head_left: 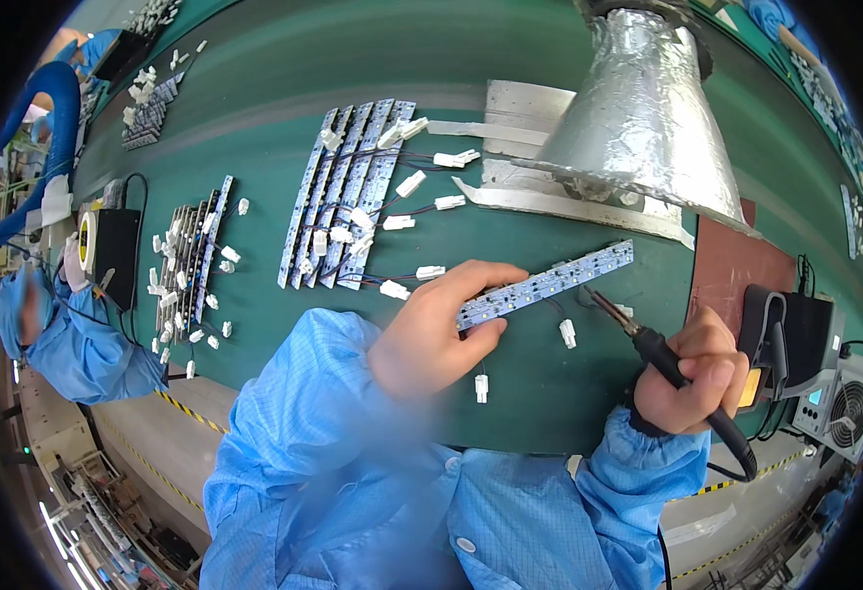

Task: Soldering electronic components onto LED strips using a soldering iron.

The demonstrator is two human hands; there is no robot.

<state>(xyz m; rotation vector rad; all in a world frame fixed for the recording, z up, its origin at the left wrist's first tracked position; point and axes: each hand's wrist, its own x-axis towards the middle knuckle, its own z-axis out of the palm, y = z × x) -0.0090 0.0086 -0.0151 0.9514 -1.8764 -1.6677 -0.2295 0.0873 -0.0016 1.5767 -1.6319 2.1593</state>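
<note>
My left hand (448, 329) grips one end of a narrow circuit board strip (559, 280) dotted with small components, thumb below and fingers above. The strip slants up to the right over the green table. My right hand (695, 372) is closed round the dark handle of a soldering iron (662, 356). Its metal tip points up and left, close to the strip's lower edge; whether they touch I cannot tell. Thin wires with white connectors (568, 334) hang by the strip, and another white connector (481, 388) lies nearer to me.
Several board strips with wired connectors (348, 197) lie in a row left of centre, and another stack (190, 256) sits farther left. A foil-covered funnel (648, 118) stands at the back right. Beside my right hand are a black holder (795, 339) and a box with a fan (849, 408). A person (87, 334) works at left.
</note>
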